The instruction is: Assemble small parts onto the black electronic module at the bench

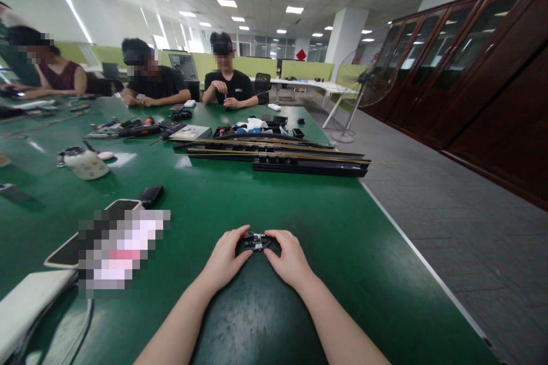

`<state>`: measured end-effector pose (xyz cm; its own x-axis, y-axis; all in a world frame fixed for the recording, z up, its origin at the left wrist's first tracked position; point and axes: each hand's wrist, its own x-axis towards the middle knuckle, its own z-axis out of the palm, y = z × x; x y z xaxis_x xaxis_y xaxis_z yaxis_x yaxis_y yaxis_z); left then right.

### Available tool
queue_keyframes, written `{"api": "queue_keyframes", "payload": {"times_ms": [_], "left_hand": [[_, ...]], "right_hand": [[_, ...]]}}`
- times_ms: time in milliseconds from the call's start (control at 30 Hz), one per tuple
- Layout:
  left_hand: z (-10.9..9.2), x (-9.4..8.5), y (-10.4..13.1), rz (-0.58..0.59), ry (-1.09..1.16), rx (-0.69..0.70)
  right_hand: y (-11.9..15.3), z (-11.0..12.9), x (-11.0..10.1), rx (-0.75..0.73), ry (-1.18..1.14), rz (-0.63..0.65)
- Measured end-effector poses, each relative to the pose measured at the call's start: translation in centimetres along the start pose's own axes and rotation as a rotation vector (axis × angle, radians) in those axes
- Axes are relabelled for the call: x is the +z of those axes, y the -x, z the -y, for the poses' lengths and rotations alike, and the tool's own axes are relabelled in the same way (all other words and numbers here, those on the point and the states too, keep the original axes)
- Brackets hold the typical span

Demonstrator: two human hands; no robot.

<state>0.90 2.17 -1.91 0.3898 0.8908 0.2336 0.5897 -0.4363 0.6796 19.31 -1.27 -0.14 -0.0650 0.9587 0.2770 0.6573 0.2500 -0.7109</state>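
A small black part with silver metal pieces on top (257,242) sits low over the green table (325,228), directly in front of me. My left hand (226,256) grips its left end between thumb and fingers. On the opposite end, my right hand (287,258) pinches it the same way. Both sets of fingers are curled round the ends, hiding them. The part is too small to name its kind. Whether it rests on the tabletop or is slightly raised, I cannot tell.
Long black rails with thin yellowish rods (308,168) lie across the table ahead. To the left are a phone (71,248), a black case (152,195), a floral jar (88,164) and grey cables (88,319). Several people sit beyond. A standing fan (357,97) is at the right.
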Motion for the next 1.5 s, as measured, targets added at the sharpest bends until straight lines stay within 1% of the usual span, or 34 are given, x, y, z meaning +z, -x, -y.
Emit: {"api": "queue_keyframes", "payload": {"times_ms": [300,633,833,1300,1500], "left_hand": [[-0.27,-0.3,0.0,0.027,-0.02,0.073],[-0.46,-0.3,-0.05,0.007,-0.036,0.063],[-0.5,-0.3,-0.12,0.019,-0.037,0.055],[-0.46,-0.28,-0.11,0.027,-0.049,0.027],[-0.55,-0.31,-0.15,0.041,-0.056,0.009]], "right_hand": [[0.16,0.07,-0.13,-0.043,0.031,0.049],[0.13,-0.03,0.08,-0.046,0.06,0.064],[0.13,-0.09,0.08,-0.047,0.038,0.061],[-0.12,-0.33,-0.22,0.009,-0.144,-0.027],[-0.09,-0.47,-0.27,0.074,-0.219,-0.071]]}}
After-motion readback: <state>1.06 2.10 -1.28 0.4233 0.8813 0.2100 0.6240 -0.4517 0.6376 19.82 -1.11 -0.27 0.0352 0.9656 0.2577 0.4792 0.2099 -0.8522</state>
